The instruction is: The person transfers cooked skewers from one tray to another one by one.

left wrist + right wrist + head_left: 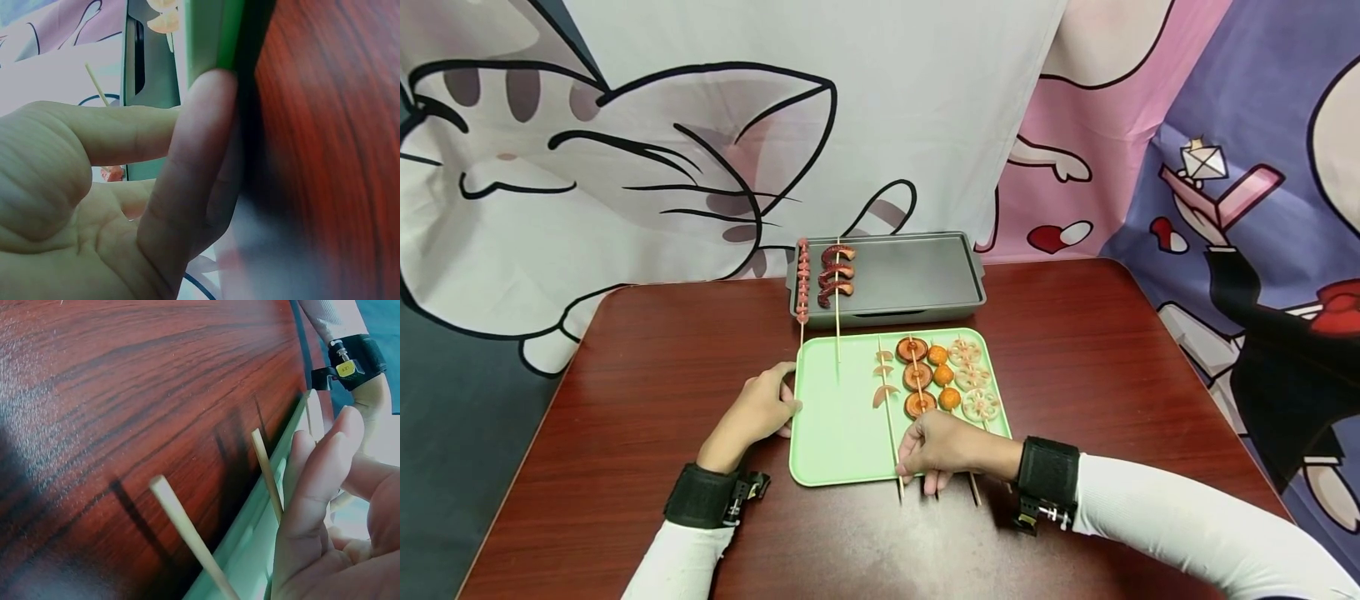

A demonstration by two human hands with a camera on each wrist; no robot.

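The left hand point(765, 404) grips the left rim of a light green tray point(831, 433), thumb and fingers at its edge. Over the tray's near edge, the right hand point(942, 446) pinches the lower stick of a skewer with small pinkish-tan slices point(883, 392); the grip is partly hidden in the right wrist view. To its right on the tray lie a skewer of brown mushroom slices point(917, 377), one of orange balls point(943, 376) and one of lotus root slices point(973, 377). Bare stick ends point(187, 531) stick out past the near edge.
Behind the tray stands a grey rectangular grill pan point(910, 271). On its left side lie a skewer of red pieces point(802, 279) and one of dark red curled tentacle pieces point(838, 273), their sticks reaching toward the tray. The brown wooden table point(700, 333) backs onto printed curtains.
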